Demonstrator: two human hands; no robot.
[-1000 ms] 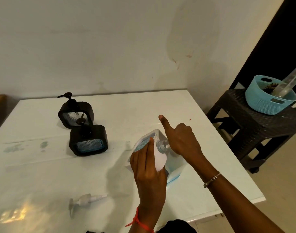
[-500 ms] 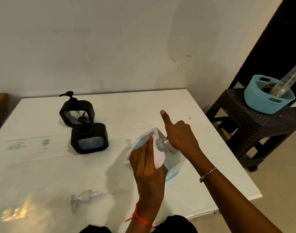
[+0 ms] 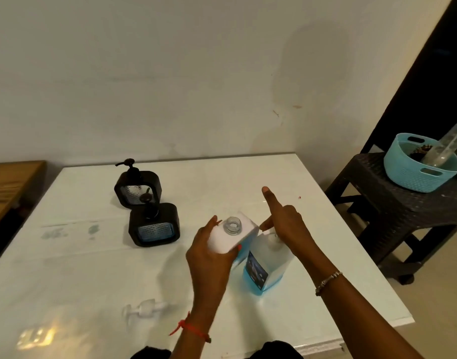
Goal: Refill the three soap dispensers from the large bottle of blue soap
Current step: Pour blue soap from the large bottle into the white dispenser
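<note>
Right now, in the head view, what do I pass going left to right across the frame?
Wooden surface, front black dispenser, white dispenser gripped by the left hand, large bottle of blue soap, teal basket. Rear black dispenser and loose pump overlap the front one: omitted.

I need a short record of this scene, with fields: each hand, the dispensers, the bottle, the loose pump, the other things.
left hand: grips white dispenser; neck open, no pump on it
right hand: grips top of bottle; forefinger straight up
bottle: upright on table, blue soap only in its lower part
black dispensers: two, pumps on; far one, near one
pump: clear, lying on table near the front edge
beside table: teal basket on dark stool
</note>
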